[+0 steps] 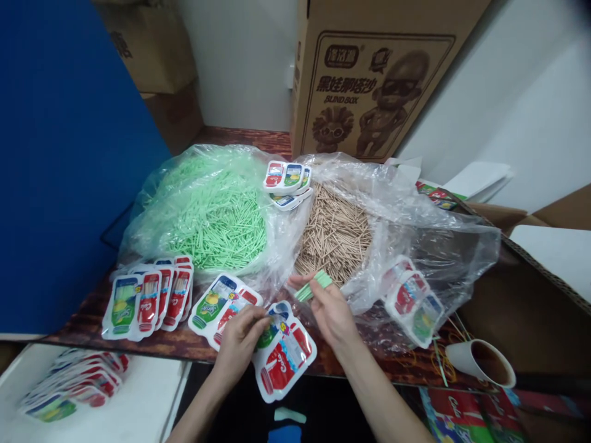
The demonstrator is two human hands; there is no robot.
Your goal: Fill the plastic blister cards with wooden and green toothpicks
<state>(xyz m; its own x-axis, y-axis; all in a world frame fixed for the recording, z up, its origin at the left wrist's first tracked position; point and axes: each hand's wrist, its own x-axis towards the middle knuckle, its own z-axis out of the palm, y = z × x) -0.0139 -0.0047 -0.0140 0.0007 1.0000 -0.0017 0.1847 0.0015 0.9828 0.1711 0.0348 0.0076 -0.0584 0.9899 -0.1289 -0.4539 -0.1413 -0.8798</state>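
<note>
My left hand [236, 344] pinches the edge of a printed double-bottle pouch [287, 360], marked Cola on its red half, at the table's front edge. A small bundle of light green sticks [314, 285] lies in my right hand [333, 311], gripped between thumb and fingers. Beyond the hands spreads an open clear bag of green sticks [226, 221]. To its right, another clear bag holds brown sticks [336, 237], just past my right fingertips. Another pouch [217, 301] lies flat beside my left hand, partly covered by it.
Overlapping filled pouches [124, 307] lie at the table's left, and more pouches [413, 301] rest on the plastic at right. A paper cup [462, 360] of dark liquid leans near the right edge. Behind stands a large cardboard box [369, 80]; a blue panel [69, 172] borders the left.
</note>
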